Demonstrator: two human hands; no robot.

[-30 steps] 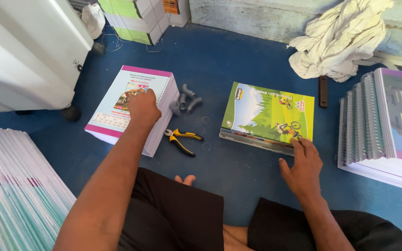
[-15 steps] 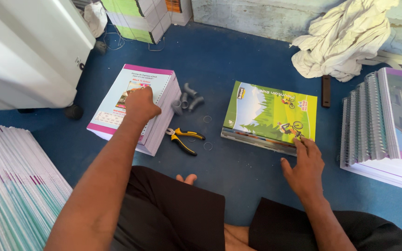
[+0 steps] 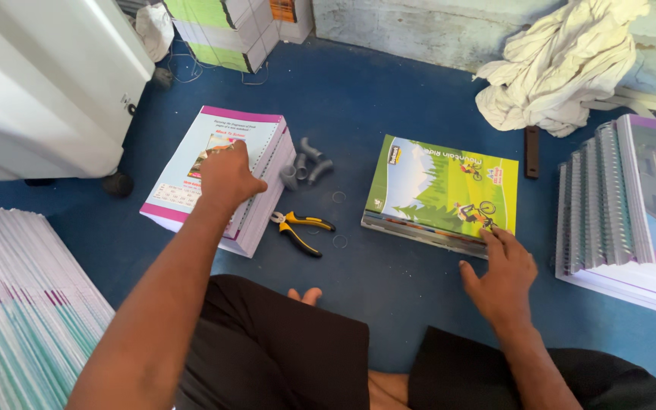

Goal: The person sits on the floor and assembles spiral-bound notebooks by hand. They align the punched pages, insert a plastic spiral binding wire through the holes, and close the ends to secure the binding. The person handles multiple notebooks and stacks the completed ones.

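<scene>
The right hand (image 3: 504, 277) is resting open and holding nothing, its fingertips touching the near right corner of the green-covered stack (image 3: 442, 193). Bare blue floor (image 3: 389, 273) is lying open between that stack and the person's knees. The left hand (image 3: 229, 176) is pressing flat on the pink-edged stack (image 3: 218, 178), fingers loosely curled; whether it is gripping a sheet I cannot tell. Yellow-handled pliers (image 3: 301, 228) are lying just beside that stack's right edge, grey pipe pieces (image 3: 305, 163) beyond them. Spiral-bound books (image 3: 624, 205) are crowding the right, a cloth heap (image 3: 559, 68) farther back.
</scene>
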